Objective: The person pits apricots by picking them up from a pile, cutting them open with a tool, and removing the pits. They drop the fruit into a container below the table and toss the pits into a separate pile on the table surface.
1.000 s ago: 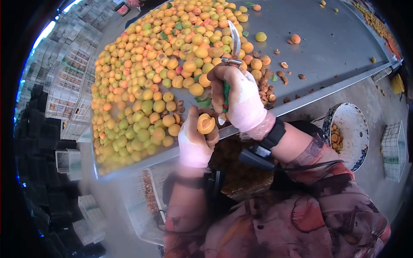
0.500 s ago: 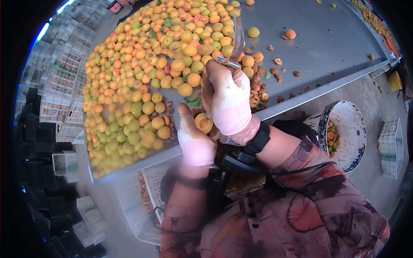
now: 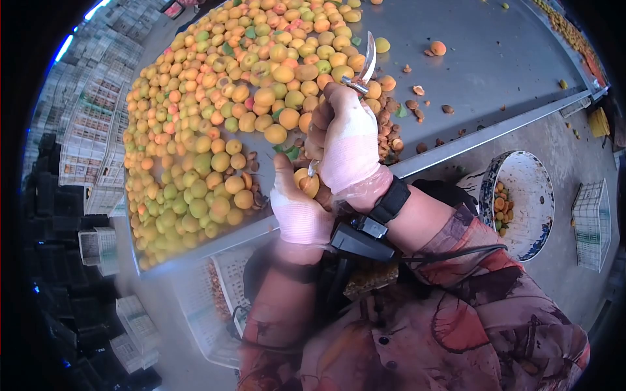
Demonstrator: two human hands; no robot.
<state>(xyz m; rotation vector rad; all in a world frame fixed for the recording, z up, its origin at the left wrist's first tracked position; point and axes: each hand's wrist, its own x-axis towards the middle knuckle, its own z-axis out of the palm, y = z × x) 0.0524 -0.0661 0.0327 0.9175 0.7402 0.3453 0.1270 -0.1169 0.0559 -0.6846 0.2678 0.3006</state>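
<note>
My left hand, in a white and pink glove with bare fingertips, holds a yellow-orange apricot near the table's front edge. Just to its right, my right hand is closed round a metal tool whose curved blade points up and away. A small shiny metal tip shows below my right fingers, against the apricot. Behind both hands lies a large heap of apricots, yellow, orange and green. Brown pits are piled right of my right hand.
The grey metal table has a raised rim. A white bucket with apricot pieces stands on the floor at the right, beside a white crate. Another crate is under the front edge; stacked crates stand at left.
The curved blade has turned and now shows its bright flat side. My right hand has tilted slightly, and a metal tip now shows at the apricot. The left hand still holds the apricot.
</note>
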